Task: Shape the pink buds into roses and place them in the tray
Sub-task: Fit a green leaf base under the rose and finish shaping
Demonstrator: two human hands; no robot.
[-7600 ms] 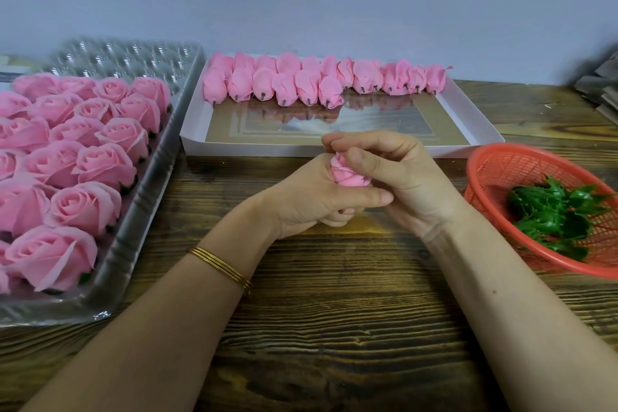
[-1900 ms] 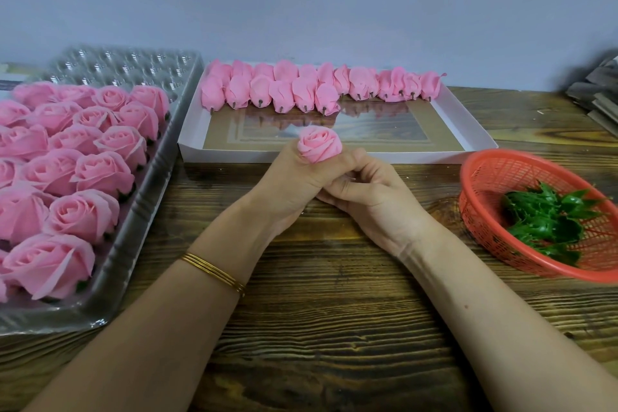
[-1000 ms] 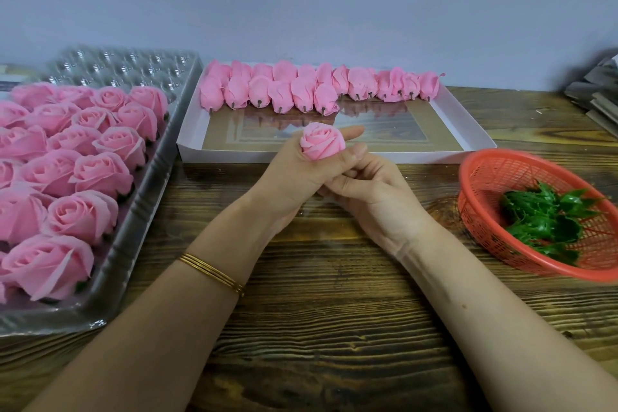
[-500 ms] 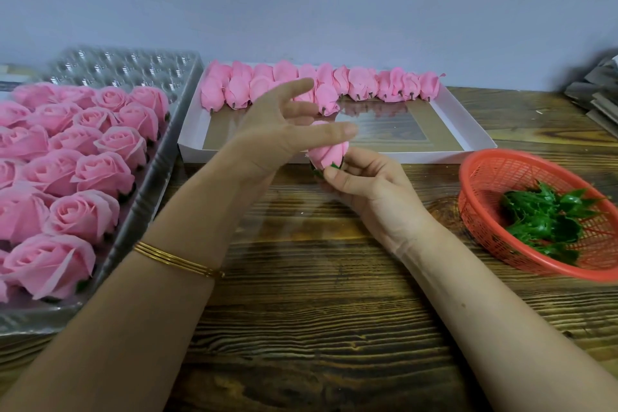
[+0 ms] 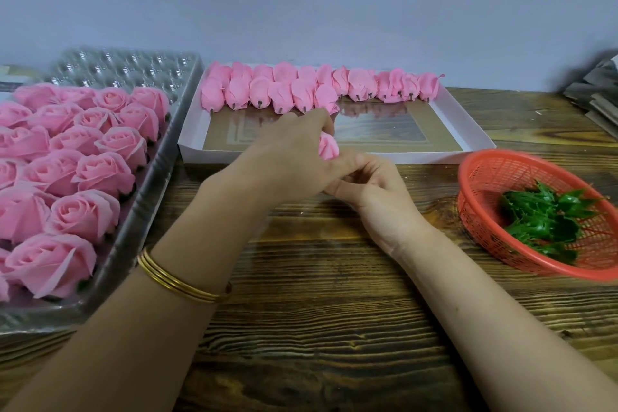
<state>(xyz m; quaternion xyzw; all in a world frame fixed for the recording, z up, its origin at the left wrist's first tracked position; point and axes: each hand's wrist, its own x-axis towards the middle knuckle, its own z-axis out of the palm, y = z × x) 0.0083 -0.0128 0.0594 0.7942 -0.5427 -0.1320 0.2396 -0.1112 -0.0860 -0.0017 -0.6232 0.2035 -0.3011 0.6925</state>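
A pink bud (image 5: pixel 328 146) sits between both hands above the wooden table's middle. My right hand (image 5: pixel 374 191) holds it from below with curled fingers. My left hand (image 5: pixel 294 157) covers the bud's left side, its fingers wrapped over the petals, so most of the bud is hidden. A clear plastic tray (image 5: pixel 133 231) on the left holds several finished pink roses (image 5: pixel 97 174). A white box (image 5: pixel 468 130) at the back holds a row of unshaped pink buds (image 5: pixel 301 90).
A red mesh basket (image 5: pixel 485 174) with green leaf calyxes (image 5: pixel 548 221) stands at the right. Grey folded material (image 5: pixel 598 97) lies at the far right edge. A grey wall runs behind the table. Bare wooden tabletop (image 5: pixel 317 311) lies under my forearms.
My left hand, which was open and lifted over the bud half a second ago, has come down and closed around it. The right hand has kept its hold from below.
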